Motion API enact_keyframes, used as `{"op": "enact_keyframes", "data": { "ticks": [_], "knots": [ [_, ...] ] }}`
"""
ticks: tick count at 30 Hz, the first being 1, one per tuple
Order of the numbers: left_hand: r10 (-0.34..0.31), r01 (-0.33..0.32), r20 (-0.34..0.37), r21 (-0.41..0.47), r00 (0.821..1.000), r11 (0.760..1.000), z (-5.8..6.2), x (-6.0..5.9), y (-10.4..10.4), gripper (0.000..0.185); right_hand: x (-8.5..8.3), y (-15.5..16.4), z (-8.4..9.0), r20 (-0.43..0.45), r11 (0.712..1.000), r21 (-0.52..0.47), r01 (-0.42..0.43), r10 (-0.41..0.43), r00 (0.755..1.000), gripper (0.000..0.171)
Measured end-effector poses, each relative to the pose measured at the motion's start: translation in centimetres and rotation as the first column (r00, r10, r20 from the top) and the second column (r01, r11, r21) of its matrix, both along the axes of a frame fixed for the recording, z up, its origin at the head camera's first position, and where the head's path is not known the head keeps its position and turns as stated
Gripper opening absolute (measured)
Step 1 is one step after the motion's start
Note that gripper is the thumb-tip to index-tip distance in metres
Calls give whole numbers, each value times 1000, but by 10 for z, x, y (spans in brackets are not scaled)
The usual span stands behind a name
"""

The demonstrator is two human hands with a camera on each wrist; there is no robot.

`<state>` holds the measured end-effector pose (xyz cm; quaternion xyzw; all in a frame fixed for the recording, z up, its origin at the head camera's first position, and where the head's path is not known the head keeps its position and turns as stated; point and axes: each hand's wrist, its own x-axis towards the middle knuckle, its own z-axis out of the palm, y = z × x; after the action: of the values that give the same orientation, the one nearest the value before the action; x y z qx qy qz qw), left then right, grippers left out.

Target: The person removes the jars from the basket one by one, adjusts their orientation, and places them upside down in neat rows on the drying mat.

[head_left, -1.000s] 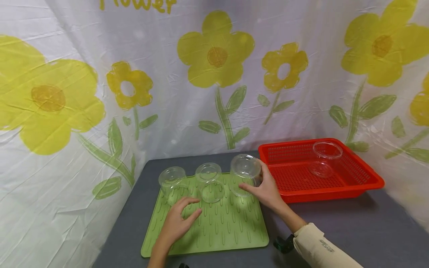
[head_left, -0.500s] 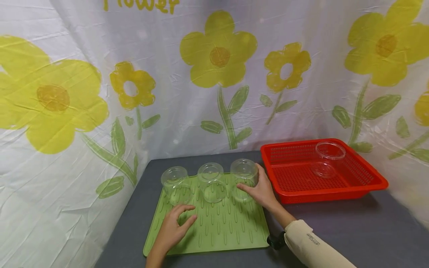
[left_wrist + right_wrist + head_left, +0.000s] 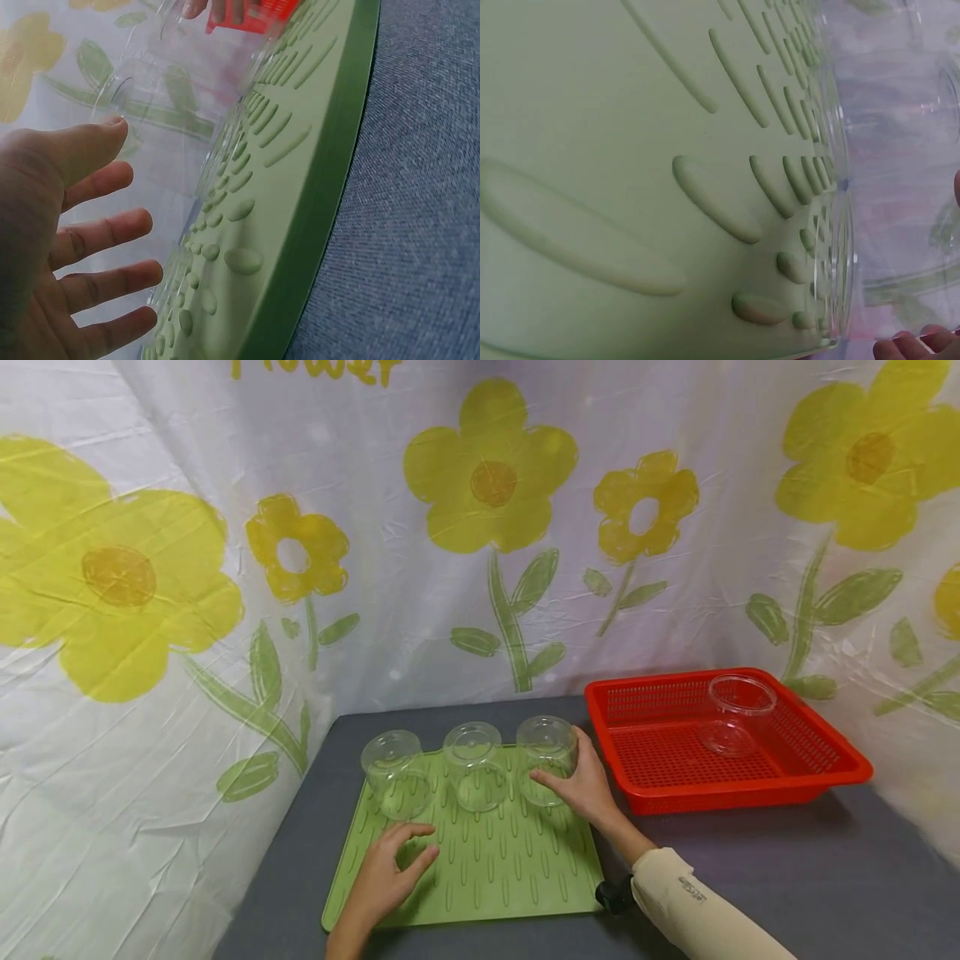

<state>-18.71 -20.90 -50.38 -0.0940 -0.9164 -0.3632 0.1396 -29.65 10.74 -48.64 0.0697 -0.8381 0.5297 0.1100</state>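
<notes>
Nearest, the left hand (image 3: 386,877) rests loose-fingered on the green mat (image 3: 487,877), holding nothing. Beyond it, the right hand (image 3: 581,785) cups the rightmost upturned glass jar (image 3: 547,758), fingers curled round its side. Set it squarely on the ribs (mouth down, clear of the middle jar (image 3: 472,764)) before letting go; one jar (image 3: 738,706) waits in the red basket (image 3: 750,789).

The left hand (image 3: 67,247) hovers, fingers spread and relaxed, just beside a clear upturned cup (image 3: 176,150) standing on the ribbed green mat (image 3: 300,172). Grey tabletop (image 3: 420,187) lies alongside; fingertips (image 3: 214,9) and a red basket (image 3: 259,16) show far off.
</notes>
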Motion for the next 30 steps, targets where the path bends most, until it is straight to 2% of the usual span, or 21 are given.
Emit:
{"op": "enact_keyframes", "data": {
  "ticks": [9, 13, 18, 21, 24, 26, 30],
  "knots": [
    [11, -11, 10, -30, 1000, 999, -2, 3, -4, 30, -4, 1, -2, 3, 999, 34, 3, -3, 1000, 112],
    [66, -62, 34, -111, 997, 992, -3, 4, -8, 34, -4, 1, -1, 11, 999, 31, -9, 9, 1000, 113],
    [160, -153, 15, -230, 987, 961, -6, 5, -17, 46, -2, 1, 1, 16, 999, 46, -7, 7, 1000, 114],
    [229, -199, 81, -274, 970, 941, -5, 6, -24, 56, 0, 2, 4, 14, 998, 56, -4, 3, 1000, 114],
    [286, -220, 198, -300, 937, 928, -5, 5, -31, 67, 3, 2, 7, 4, 998, 56, -6, 6, 1000, 114],
    [305, -223, 261, -303, 916, 927, -6, 4, -35, 74, 6, 1, 10, -14, 999, 41, -9, 10, 1000, 112],
    [320, -225, 327, -296, 889, 928, -11, 2, -40, 85, 10, 2, 16, -57, 1000, -8, -21, 20, 998, 109]
  ]
}}
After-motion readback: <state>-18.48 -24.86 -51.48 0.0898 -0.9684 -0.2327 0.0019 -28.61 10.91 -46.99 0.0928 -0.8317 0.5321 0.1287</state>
